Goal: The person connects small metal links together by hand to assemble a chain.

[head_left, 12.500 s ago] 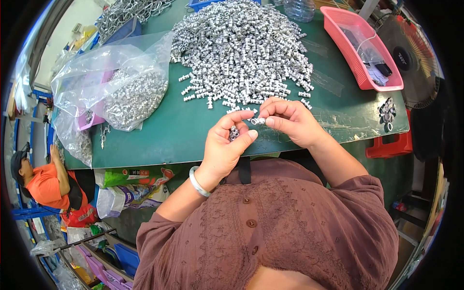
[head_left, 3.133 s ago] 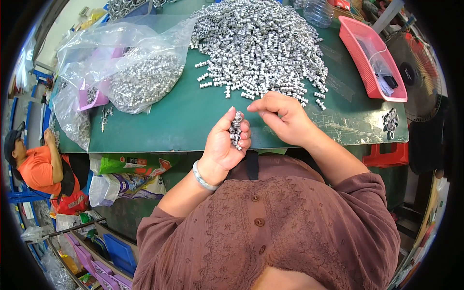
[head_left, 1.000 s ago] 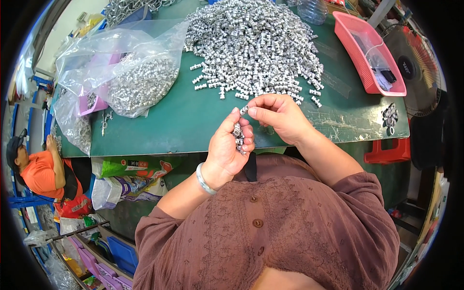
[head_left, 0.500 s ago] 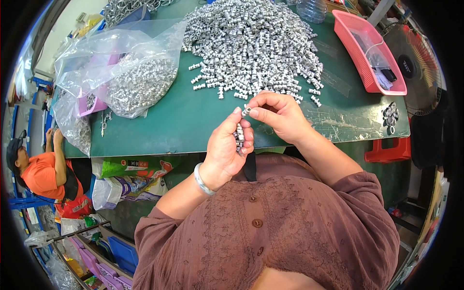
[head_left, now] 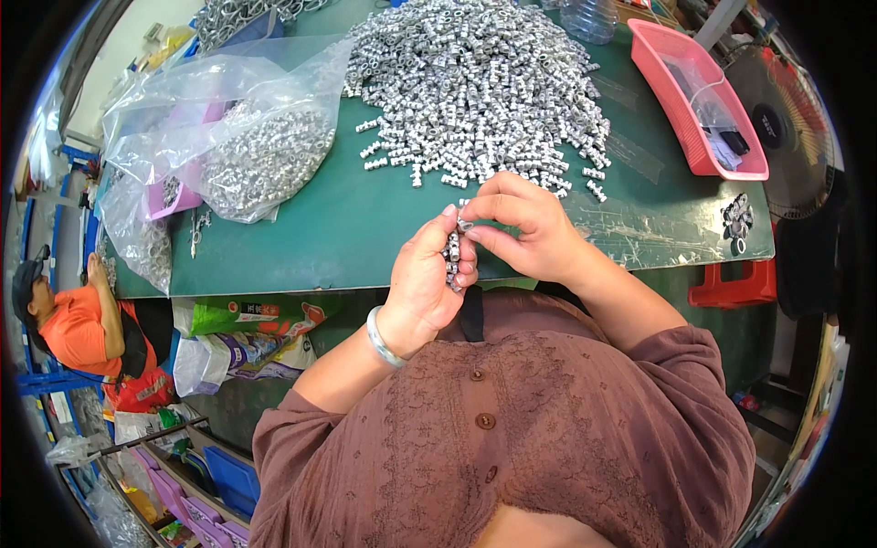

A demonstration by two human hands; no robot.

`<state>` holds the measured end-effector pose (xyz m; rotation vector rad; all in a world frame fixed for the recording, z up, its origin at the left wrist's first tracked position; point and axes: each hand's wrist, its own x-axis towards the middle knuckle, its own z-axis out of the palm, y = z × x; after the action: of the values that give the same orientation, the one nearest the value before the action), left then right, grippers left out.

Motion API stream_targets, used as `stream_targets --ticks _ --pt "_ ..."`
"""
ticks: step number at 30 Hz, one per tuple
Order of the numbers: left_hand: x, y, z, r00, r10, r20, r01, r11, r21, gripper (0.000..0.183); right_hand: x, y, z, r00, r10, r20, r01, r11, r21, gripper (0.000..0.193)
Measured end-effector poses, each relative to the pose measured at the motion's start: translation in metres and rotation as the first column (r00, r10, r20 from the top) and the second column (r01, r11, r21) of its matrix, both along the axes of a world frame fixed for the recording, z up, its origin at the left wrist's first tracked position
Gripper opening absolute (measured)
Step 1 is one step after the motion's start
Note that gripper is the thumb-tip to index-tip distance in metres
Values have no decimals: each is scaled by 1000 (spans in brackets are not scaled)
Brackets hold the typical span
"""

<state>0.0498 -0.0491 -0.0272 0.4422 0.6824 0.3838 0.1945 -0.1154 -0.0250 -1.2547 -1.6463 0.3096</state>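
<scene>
My left hand point(head_left: 427, 272) is closed round several small silver ribbed metal sleeves point(head_left: 452, 258), held just past the table's near edge. Between the thumb and fingertips of my right hand point(head_left: 525, 226) is a ring-like silver metal part point(head_left: 466, 226), pinched close against the left thumb tip. Whether that part touches the sleeves in my left hand is hard to make out. Beyond both hands lies a large heap of the same silver pieces point(head_left: 475, 91) on the green table point(head_left: 338, 247), with a few strays along its near side.
At the left, a clear plastic bag point(head_left: 265, 164) of metal pieces lies over a purple scoop point(head_left: 174, 201). A pink basket point(head_left: 699, 100) stands at the right, near dark rings point(head_left: 738, 219) and a fan point(head_left: 776, 123). A person in orange point(head_left: 87, 333) is at the far left.
My right fingertips have moved slightly down and left, carrying the ring-like part lower beside my left thumb. My left hand has barely moved. The person in orange has shifted their hands.
</scene>
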Motion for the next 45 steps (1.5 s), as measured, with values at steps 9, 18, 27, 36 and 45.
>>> stream_targets --ticks 9,18,27,36,45 --pt "-1 -2 3 999 -14 45 11 997 72 21 -1 -1 -14 896 -2 -443 -34 997 -75 11" --pt "-2 -2 6 998 65 -1 -62 949 308 18 2 -3 -13 855 11 -518 -94 987 -133 12" --pt "-2 -2 4 997 75 -15 -66 947 315 17 5 -5 -7 918 35 -394 -86 990 -113 9" --pt "-1 -1 4 995 81 -53 -56 926 373 17 6 -3 -6 945 27 -326 -66 992 -110 7" --pt "-2 -1 1 994 77 -80 -44 936 349 15 6 -3 -11 954 27 -300 -56 994 -89 8"
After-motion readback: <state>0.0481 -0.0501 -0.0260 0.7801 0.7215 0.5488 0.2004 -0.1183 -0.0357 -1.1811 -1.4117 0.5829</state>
